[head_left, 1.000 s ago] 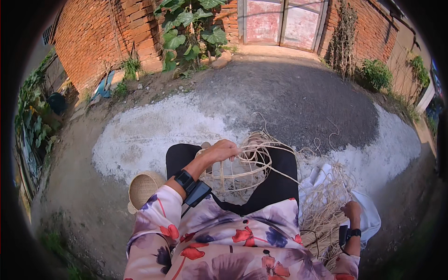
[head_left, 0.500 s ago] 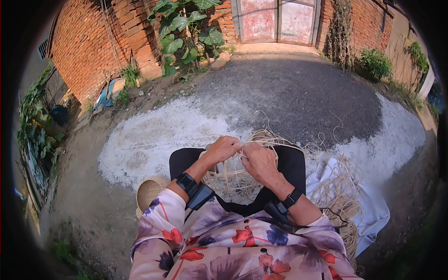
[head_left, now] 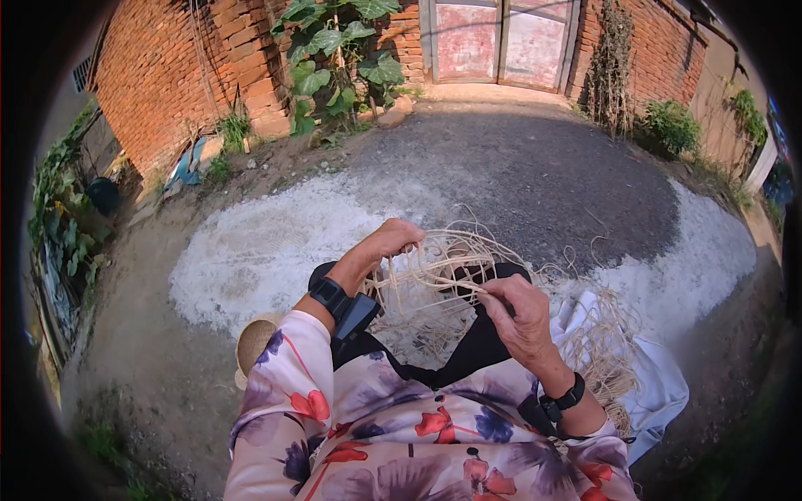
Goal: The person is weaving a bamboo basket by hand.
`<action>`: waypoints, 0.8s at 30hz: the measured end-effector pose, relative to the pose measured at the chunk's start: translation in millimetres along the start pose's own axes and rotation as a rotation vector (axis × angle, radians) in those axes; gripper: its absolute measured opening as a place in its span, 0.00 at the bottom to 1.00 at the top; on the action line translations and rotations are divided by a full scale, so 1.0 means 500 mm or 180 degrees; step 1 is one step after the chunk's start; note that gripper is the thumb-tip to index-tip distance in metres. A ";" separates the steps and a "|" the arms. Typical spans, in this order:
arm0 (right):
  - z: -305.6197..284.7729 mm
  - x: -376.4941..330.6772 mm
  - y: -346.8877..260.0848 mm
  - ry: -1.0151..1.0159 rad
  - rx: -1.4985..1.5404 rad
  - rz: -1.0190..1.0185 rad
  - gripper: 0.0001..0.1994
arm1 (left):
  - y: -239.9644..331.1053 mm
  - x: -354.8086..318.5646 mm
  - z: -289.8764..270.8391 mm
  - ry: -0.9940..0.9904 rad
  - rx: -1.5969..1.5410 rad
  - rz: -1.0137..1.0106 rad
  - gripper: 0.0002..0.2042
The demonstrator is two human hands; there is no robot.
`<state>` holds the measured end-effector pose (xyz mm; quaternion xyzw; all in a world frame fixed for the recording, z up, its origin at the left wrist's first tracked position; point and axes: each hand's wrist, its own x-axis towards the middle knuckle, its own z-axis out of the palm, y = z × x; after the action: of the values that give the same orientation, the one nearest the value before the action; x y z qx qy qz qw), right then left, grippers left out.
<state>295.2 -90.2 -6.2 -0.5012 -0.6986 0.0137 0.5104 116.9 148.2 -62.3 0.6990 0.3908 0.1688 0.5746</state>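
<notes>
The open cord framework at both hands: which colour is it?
The open cord framework is pale beige, best seen in the head view.

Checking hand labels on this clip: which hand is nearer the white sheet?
Right. The right hand is just left of the white sheet; the left hand is farther left and farther forward.

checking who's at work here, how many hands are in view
2: the left hand holding the pale strand framework at its upper left, the right hand pinching strands at its right. No others show.

The left hand [head_left: 396, 239] holds an open tan weave [head_left: 447, 269] while the right hand [head_left: 521, 317] pinches one strand [head_left: 469, 286].
</notes>
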 end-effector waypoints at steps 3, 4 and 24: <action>0.072 0.000 0.031 -0.0185 -0.0554 -0.0655 0.08 | -0.004 0.003 0.000 0.0010 -0.0031 0.0006 0.14; 0.089 0.000 0.038 -0.0353 -0.0886 -0.0982 0.08 | -0.005 0.003 0.001 -0.0018 -0.0059 -0.0019 0.14; 0.135 -0.025 0.083 -0.1121 -0.1150 -0.1247 0.09 | -0.017 0.011 0.004 -0.0014 -0.0114 0.0191 0.15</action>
<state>274.0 -45.2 -69.2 -0.4296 -0.8506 -0.1226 0.2773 118.7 151.2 -71.7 0.7004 0.3654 0.1914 0.5825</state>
